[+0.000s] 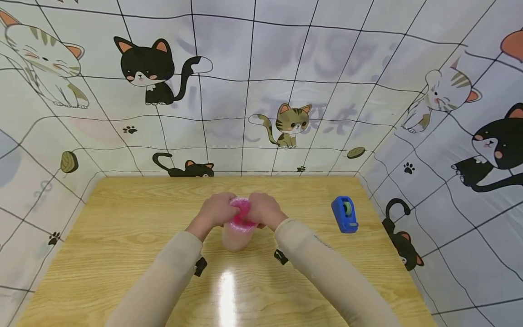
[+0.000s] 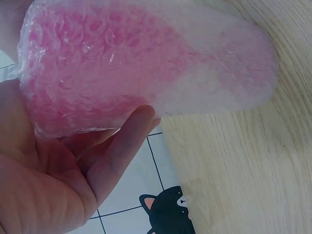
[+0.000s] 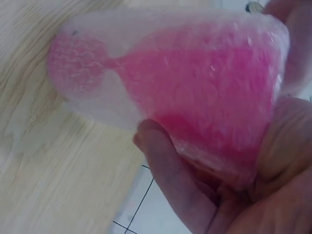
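A pink stemmed goblet, wrapped in clear bubble wrap, stands over the middle of the wooden table, with its wide end up. Through the wrap in the right wrist view, the pink bowl narrows to a thin stem and a rounded foot. My left hand grips the left side of the wrapped rim, its thumb over the opening. On the other side my right hand holds the rim in the same way. In each wrist view, fingers lie along the outside of the wrap.
A blue tape dispenser with a roll of tape sits at the table's right side. The wooden table is bordered by a white cat-print cloth at the back and both sides.
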Action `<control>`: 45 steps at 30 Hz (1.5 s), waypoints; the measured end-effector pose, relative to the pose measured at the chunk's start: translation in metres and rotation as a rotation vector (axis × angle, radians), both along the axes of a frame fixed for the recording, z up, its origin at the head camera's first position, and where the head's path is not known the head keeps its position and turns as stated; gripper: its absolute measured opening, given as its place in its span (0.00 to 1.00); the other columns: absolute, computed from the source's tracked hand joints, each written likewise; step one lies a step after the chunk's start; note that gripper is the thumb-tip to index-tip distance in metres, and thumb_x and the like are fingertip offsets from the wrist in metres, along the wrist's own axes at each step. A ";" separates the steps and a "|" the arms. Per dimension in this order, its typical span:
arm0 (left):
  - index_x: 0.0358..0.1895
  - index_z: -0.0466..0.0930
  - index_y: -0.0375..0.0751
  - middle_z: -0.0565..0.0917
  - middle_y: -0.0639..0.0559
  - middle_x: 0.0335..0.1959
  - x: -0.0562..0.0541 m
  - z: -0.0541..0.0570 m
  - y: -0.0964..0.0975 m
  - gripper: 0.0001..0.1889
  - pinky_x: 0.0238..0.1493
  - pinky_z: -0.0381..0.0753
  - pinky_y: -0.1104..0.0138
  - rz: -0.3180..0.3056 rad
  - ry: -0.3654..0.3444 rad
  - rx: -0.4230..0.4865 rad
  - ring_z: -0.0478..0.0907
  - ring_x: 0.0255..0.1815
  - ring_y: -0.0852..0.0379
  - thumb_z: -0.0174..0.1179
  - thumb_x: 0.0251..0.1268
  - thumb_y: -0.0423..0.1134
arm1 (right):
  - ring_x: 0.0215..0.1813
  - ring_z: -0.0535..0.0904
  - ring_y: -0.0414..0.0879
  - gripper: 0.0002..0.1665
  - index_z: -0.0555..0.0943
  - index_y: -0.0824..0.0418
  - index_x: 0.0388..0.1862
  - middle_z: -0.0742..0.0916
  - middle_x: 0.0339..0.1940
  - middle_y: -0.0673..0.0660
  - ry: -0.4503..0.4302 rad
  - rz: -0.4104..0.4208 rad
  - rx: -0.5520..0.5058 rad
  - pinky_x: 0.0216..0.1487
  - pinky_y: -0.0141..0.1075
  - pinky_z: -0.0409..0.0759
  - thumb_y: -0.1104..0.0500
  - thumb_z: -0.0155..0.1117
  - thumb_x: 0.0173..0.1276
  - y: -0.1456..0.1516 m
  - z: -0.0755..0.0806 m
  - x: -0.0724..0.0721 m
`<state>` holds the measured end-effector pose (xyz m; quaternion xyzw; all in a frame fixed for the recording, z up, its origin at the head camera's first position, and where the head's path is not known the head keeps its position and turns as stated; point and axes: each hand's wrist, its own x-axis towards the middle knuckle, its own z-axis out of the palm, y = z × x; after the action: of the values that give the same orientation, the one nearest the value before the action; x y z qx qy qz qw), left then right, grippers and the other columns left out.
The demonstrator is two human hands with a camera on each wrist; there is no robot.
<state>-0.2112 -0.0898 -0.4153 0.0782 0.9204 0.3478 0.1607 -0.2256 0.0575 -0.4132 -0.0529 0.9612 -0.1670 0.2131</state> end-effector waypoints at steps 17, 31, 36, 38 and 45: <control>0.45 0.80 0.42 0.84 0.47 0.41 0.001 -0.009 -0.013 0.13 0.34 0.83 0.63 -0.013 -0.074 0.152 0.81 0.39 0.53 0.55 0.66 0.45 | 0.34 0.78 0.47 0.19 0.77 0.59 0.43 0.82 0.33 0.53 0.072 0.048 0.108 0.32 0.37 0.78 0.53 0.70 0.56 -0.003 0.000 -0.002; 0.56 0.79 0.42 0.85 0.45 0.49 0.004 -0.007 -0.013 0.21 0.51 0.81 0.52 -0.019 -0.021 0.113 0.81 0.50 0.48 0.54 0.68 0.50 | 0.39 0.81 0.47 0.23 0.76 0.63 0.53 0.85 0.42 0.55 0.065 0.152 -0.170 0.40 0.37 0.82 0.53 0.66 0.63 0.018 -0.003 -0.002; 0.60 0.76 0.41 0.83 0.44 0.53 0.006 -0.003 -0.015 0.22 0.52 0.81 0.52 -0.021 -0.016 0.129 0.80 0.52 0.47 0.54 0.68 0.50 | 0.42 0.82 0.48 0.23 0.76 0.63 0.55 0.86 0.44 0.56 0.067 0.155 -0.160 0.43 0.39 0.82 0.52 0.65 0.65 0.019 0.004 -0.001; 0.61 0.75 0.41 0.83 0.43 0.54 0.007 -0.002 -0.016 0.23 0.54 0.81 0.51 -0.015 -0.016 0.127 0.80 0.54 0.46 0.54 0.69 0.50 | 0.41 0.82 0.47 0.23 0.76 0.63 0.55 0.86 0.44 0.56 0.065 0.152 -0.161 0.42 0.39 0.82 0.52 0.64 0.65 0.019 0.007 0.000; 0.65 0.72 0.40 0.79 0.40 0.61 0.010 -0.001 -0.018 0.26 0.59 0.78 0.48 -0.001 -0.004 0.128 0.76 0.62 0.41 0.53 0.70 0.51 | 0.42 0.82 0.47 0.24 0.76 0.62 0.57 0.86 0.45 0.57 0.069 0.170 -0.172 0.42 0.38 0.82 0.51 0.64 0.67 0.022 0.012 0.000</control>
<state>-0.2017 -0.1080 -0.4167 0.0883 0.8958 0.4062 0.1572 -0.2256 0.0794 -0.4014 -0.1580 0.9422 -0.2281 0.1877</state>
